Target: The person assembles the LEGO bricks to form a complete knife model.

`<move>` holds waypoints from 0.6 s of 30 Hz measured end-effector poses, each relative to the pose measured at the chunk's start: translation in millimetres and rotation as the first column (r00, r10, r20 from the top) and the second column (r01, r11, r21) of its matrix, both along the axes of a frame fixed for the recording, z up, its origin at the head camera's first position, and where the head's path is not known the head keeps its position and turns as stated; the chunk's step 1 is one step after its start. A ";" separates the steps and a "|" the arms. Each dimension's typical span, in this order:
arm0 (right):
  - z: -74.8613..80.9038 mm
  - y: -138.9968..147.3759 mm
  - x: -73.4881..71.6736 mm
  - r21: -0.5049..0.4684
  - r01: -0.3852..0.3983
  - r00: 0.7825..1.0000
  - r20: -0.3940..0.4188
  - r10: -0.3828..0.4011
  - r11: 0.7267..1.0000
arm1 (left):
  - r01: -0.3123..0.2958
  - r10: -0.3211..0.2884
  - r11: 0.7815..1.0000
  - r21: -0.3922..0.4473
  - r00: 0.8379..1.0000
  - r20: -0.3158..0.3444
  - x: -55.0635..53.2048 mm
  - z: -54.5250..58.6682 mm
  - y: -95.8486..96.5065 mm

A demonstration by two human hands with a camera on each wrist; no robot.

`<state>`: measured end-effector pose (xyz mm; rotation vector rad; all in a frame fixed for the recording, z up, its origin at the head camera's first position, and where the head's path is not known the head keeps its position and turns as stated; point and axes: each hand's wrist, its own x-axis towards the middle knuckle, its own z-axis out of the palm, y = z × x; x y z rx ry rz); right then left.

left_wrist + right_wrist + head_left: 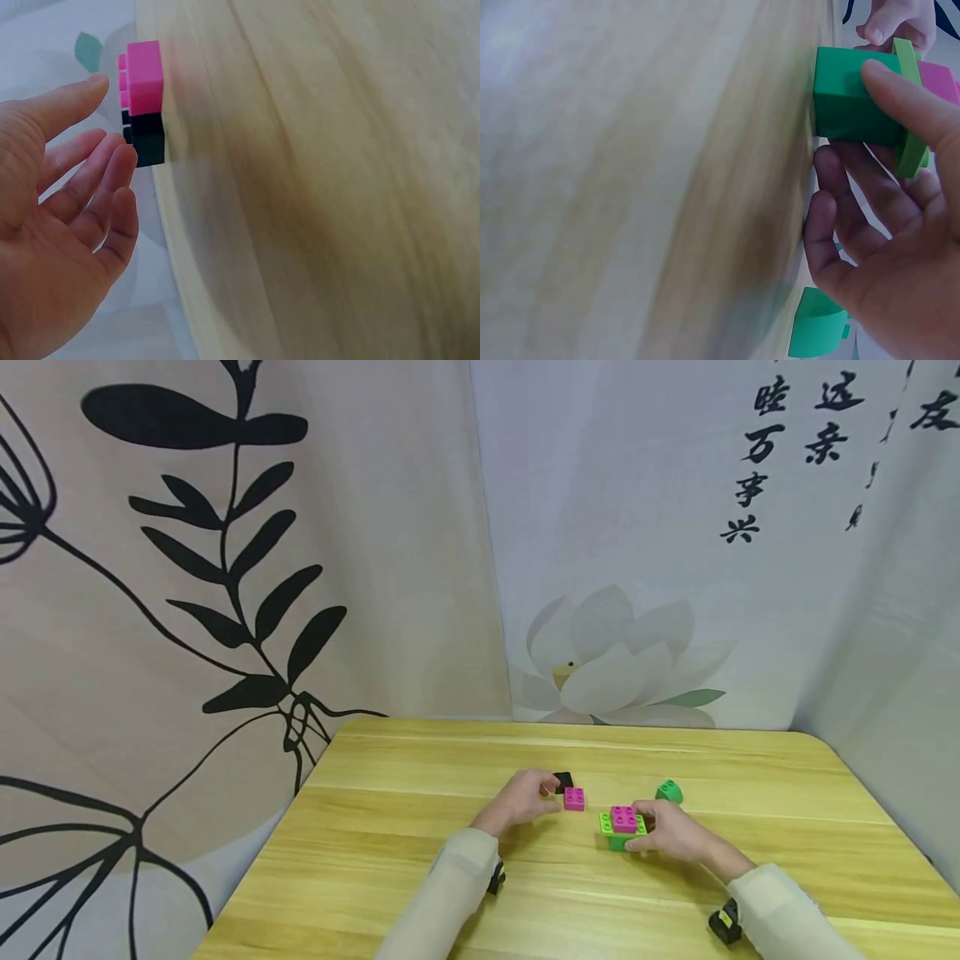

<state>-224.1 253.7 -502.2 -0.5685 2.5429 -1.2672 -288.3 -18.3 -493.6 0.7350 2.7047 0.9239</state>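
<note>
The surface (360,852) looks like smooth, pale-grained wood with a soft satin sheen. The green block (847,101), lime plate (909,154) and upper pink brick (936,81) look like hard, smooth-faced plastic with little gloss, as do the loose pink brick (573,799), the black brick (564,780) and the rounded green block (816,324). The curtain (420,610) is matt, lightly creased cloth, and the sleeves (459,885) are matt fabric too.

The head camera looks forward and down from the near side of the yellowish wooden table (570,893), well back; each wrist camera faces close along its own hand, picture rolled sideways; the head and left-wrist views share the bright pink studded plastic brick (573,799), the head and right-wrist views the curved green plastic brick (669,791)
</note>
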 end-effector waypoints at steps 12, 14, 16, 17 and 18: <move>-4.3 -0.2 -1.9 0.016 0.014 1.000 -0.014 -0.014 1.000 | 0.007 -0.013 0.996 -0.085 0.997 -0.075 -4.6 -7.0 16.5; -3.8 -0.2 -1.6 0.015 0.015 1.000 -0.013 -0.015 1.000 | 0.000 -0.009 0.995 -0.101 0.996 -0.086 -5.1 -7.5 17.9; -3.1 -0.1 -1.3 0.014 0.015 1.000 -0.017 -0.015 1.000 | -0.004 -0.008 0.993 -0.117 0.995 -0.102 -5.9 -7.6 19.0; -2.8 0.0 -1.3 0.014 0.014 1.000 -0.018 -0.014 1.000 | -0.006 -0.008 0.992 -0.125 0.994 -0.110 -6.5 -7.6 19.5; -2.6 0.0 -1.2 0.012 0.014 1.000 -0.019 -0.014 1.000 | -0.008 -0.008 0.991 -0.134 0.993 -0.117 -7.1 -8.0 19.9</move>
